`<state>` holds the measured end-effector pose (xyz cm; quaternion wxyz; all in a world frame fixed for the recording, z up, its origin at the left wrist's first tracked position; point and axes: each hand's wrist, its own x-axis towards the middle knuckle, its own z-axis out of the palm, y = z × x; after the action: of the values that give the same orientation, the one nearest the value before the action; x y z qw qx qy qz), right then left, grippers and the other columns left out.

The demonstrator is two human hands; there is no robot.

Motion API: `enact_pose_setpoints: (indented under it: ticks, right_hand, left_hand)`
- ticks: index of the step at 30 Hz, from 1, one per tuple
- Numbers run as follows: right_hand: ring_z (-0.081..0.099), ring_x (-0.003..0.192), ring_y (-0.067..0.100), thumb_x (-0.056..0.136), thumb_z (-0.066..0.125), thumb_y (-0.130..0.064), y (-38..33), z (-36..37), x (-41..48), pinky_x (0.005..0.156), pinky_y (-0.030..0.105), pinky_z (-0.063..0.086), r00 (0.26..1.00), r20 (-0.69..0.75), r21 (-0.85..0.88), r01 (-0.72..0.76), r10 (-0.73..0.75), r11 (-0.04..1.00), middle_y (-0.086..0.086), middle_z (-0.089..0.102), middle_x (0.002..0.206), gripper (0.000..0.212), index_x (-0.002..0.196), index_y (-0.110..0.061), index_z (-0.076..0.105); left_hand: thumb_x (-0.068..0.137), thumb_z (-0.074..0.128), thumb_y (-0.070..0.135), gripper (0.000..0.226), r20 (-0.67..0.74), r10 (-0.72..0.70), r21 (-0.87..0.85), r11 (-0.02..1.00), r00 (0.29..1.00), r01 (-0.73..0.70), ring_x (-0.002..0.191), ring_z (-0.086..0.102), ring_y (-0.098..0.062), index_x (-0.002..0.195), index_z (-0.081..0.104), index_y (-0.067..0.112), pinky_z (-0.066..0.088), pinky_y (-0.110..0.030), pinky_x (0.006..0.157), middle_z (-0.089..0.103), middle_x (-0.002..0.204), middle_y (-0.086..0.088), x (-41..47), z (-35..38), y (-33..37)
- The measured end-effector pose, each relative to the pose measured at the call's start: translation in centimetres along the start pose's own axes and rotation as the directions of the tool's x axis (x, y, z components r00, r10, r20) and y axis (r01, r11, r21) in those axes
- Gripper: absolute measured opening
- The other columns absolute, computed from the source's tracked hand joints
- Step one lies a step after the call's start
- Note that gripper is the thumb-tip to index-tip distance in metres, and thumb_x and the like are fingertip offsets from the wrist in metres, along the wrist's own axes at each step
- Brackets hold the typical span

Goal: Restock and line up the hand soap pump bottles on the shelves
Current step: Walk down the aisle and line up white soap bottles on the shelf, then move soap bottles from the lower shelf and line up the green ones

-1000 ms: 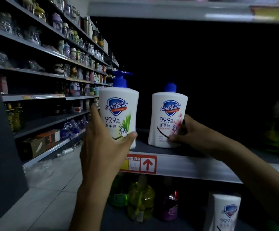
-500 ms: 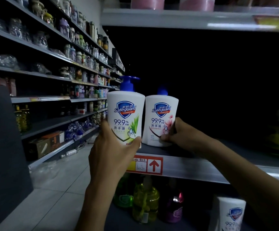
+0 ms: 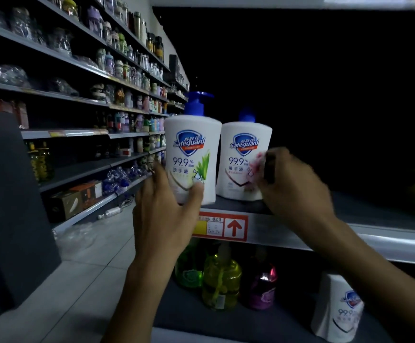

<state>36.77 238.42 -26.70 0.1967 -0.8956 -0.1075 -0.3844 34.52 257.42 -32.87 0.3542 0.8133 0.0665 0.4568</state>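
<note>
Smooth white plastic soap bottles (image 3: pixel 191 154) with glossy printed labels stand on a matt grey metal shelf (image 3: pixel 325 233).

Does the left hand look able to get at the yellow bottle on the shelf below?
Probably not yet: the left hand grips the green-leaf soap bottle. Once freed, nothing seems to block the yellow bottle.

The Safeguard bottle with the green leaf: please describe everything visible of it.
The Safeguard bottle is white, plastic-looking, with rounded shoulders and a blue pump head. Its label shows a blue shield logo, "99.9%" and a green leaf. It is upright at the front edge of the shelf, close beside a pink-flower bottle. The left hand grips its lower part, thumb across the front. Whether its base rests on the shelf is unclear.
</note>
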Motion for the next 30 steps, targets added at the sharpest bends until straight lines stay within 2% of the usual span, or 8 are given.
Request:
enact_pose_setpoints:
  ticks: [2,5,7,10,14,18,23,30]
  right_hand:
    - [0.061,0.087,0.024,0.09,0.057,-0.026,0.3,-1.2,-2.4,0.071,0.034,0.05,0.925,-0.336,0.059,0.212,-0.18,0.976,0.003,0.064,0.102,0.023,0.112,-0.017,0.055]
    - [0.045,0.073,0.007,0.089,0.052,-0.012,1.8,-0.5,-7.6,0.072,0.01,0.035,0.821,-0.506,0.247,0.432,-0.265,0.867,-0.004,0.05,0.084,0.008,0.094,-0.011,0.058]
    - [0.043,0.07,0.006,0.088,0.051,-0.01,3.4,2.1,-11.3,0.071,0.01,0.033,0.885,-0.4,0.351,0.387,-0.237,0.853,-0.004,0.049,0.081,0.008,0.088,-0.011,0.058]
    - [0.052,0.075,0.015,0.082,0.052,-0.007,6.7,7.2,-15.7,0.07,0.013,0.035,0.992,-0.079,0.433,0.122,-0.098,0.893,0.001,0.051,0.081,0.008,0.084,-0.009,0.06]
    - [0.051,0.093,0.023,0.073,0.067,0.0,8.3,11.5,-16.4,0.075,0.018,0.032,0.973,0.207,0.373,-0.172,0.099,0.912,0.003,0.046,0.103,0.043,0.113,-0.013,0.058]
    - [0.042,0.104,0.035,0.074,0.069,-0.021,8.3,13.7,-14.4,0.074,0.027,0.029,0.955,0.293,0.137,-0.095,0.052,0.986,0.018,0.048,0.106,0.061,0.132,-0.021,0.049]
    - [0.04,0.118,0.047,0.086,0.061,-0.031,10.1,14.4,-13.5,0.091,0.047,0.042,0.881,0.47,-0.012,-0.06,0.059,0.998,0.025,0.047,0.126,0.063,0.144,-0.03,0.037]
    - [0.042,0.107,0.042,0.079,0.062,-0.018,10.7,12.4,-15.4,0.071,0.038,0.023,0.974,0.213,-0.373,0.009,0.077,0.928,0.027,0.048,0.11,0.049,0.127,-0.021,0.052]
  left_hand:
    - [0.088,0.043,0.055,0.058,-0.135,0.007,-0.184,0.982,0.991,-0.032,0.111,0.048,-0.011,0.14,0.036,0.029,0.051,-0.022,0.072,0.04,0.131,0.004,-1.3,-0.5,-0.5]
    - [0.088,0.048,0.031,0.024,-0.335,0.037,-0.262,0.956,0.942,-0.131,0.09,0.053,-0.011,0.111,0.049,0.025,0.043,-0.012,0.067,0.049,0.107,0.003,-4.7,-0.9,-3.0]
    - [0.085,0.05,0.023,0.01,-0.299,-0.087,-0.288,0.958,0.95,-0.003,0.075,0.054,-0.012,0.093,0.048,0.028,0.042,-0.017,0.061,0.054,0.087,-0.001,-6.7,-0.3,-5.2]
    - [0.089,0.056,0.012,0.011,0.089,-0.239,-0.157,0.955,0.967,0.25,0.075,0.06,-0.015,0.092,0.056,0.022,0.049,-0.033,0.068,0.06,0.079,0.002,-8.1,2.0,-7.6]
    - [0.087,0.065,0.027,0.035,0.487,-0.135,0.1,0.99,0.863,0.098,0.092,0.062,-0.015,0.12,0.055,0.02,0.047,-0.025,0.077,0.063,0.106,0.001,-8.9,5.3,-7.8]
    - [0.085,0.068,0.039,0.053,0.535,-0.145,0.096,0.989,0.832,0.111,0.1,0.058,-0.018,0.127,0.053,0.01,0.044,-0.025,0.079,0.06,0.108,0.001,-9.1,8.0,-6.7]
    - [0.083,0.071,0.033,0.024,0.564,-0.063,0.037,0.998,0.823,0.05,0.076,0.057,-0.005,0.096,0.066,0.013,0.042,-0.015,0.06,0.066,0.088,0.004,-9.0,9.9,-5.9]
    - [0.087,0.064,0.039,0.025,0.614,-0.006,-0.027,0.999,0.79,0.029,0.078,0.06,-0.02,0.092,0.063,0.015,0.044,-0.028,0.064,0.061,0.087,-0.009,-10.8,12.6,-4.4]
